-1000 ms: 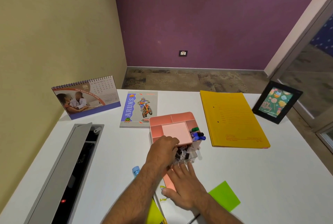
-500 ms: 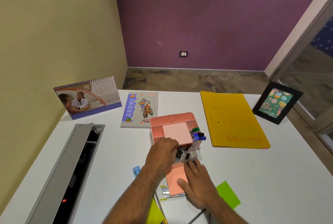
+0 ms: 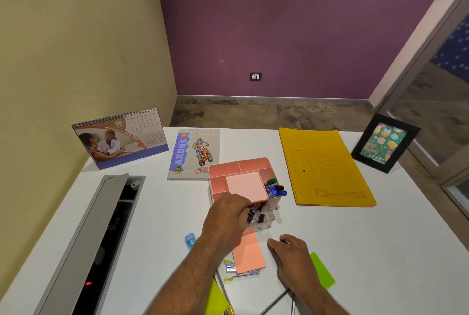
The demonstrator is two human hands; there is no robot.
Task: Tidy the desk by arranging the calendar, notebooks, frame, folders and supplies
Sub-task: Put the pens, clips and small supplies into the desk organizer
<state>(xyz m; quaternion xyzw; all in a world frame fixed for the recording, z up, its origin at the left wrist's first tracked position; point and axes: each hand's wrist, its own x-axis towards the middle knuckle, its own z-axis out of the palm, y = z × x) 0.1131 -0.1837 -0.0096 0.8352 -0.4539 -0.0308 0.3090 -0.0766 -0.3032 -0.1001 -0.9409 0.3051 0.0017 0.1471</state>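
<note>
Organizer (image 3: 243, 177), pink, sits mid-table — my left hand (image 3: 225, 215) curls over its clear clip tray; what it grips I cannot tell. Right hand (image 3: 291, 253) rests flat and empty beside the pink pad (image 3: 250, 253). Bare table (image 3: 380, 238) lies rightward to the edge.

I'm at an office desk: a white table (image 3: 355, 251) with a cable tray (image 3: 83, 246) at lower left, desk calendar (image 3: 119, 138) at left, yellow folder (image 3: 327, 167) at right, bare purple wall (image 3: 279, 23) above.
</note>
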